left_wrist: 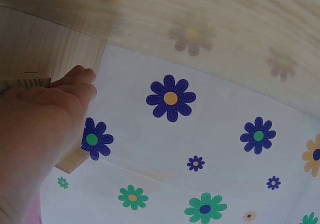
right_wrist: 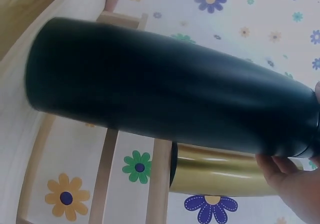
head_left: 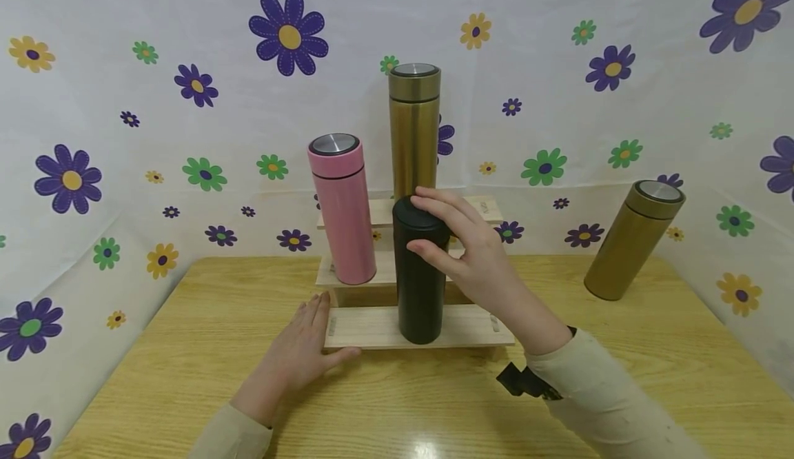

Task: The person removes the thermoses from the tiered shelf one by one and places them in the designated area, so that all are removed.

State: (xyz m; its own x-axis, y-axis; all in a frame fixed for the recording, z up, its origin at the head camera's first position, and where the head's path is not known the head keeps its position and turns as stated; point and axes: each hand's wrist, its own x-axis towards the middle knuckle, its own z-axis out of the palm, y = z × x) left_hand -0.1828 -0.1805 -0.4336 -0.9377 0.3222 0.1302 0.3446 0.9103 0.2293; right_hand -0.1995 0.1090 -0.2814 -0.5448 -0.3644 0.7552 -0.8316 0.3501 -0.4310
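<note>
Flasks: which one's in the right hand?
Black flask, gripped near its top by the right hand; the pink flask, rear gold flask and far-right gold flask aren't held.

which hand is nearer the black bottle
The right hand: it grips the black bottle near its top. The left hand is away from it, at the bottom step's left end.

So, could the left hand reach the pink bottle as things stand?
Probably yes: the left hand holds no bottle, and nothing visible blocks its way to the pink bottle.
</note>
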